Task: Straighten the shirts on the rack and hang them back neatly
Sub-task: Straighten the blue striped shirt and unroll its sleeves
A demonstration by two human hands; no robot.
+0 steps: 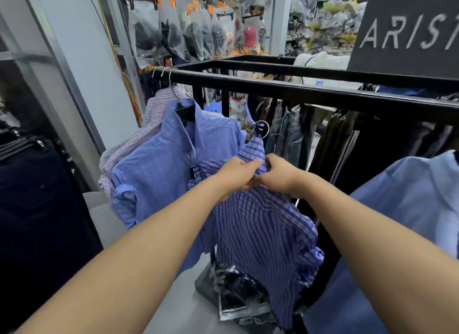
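A dark blue striped shirt [263, 229] hangs off the rack on a hanger whose hook [263, 128] sits free below the black rack bar [273, 87]. My left hand [236, 174] and my right hand [278, 174] meet at its collar, both pinching the fabric near the top of the front opening. To the left, a light blue shirt [159, 164] hangs from the bar on a black hanger. Behind it hangs a pink checked shirt [139, 139].
Jeans and dark trousers [293, 132] hang from the rack's far side. Another pale blue shirt [409, 209] fills the right edge. A dark sign [407, 33] stands on the rack top. Dark garments [37, 209] hang at left. Crumpled plastic wrapping [238, 291] lies on the floor below.
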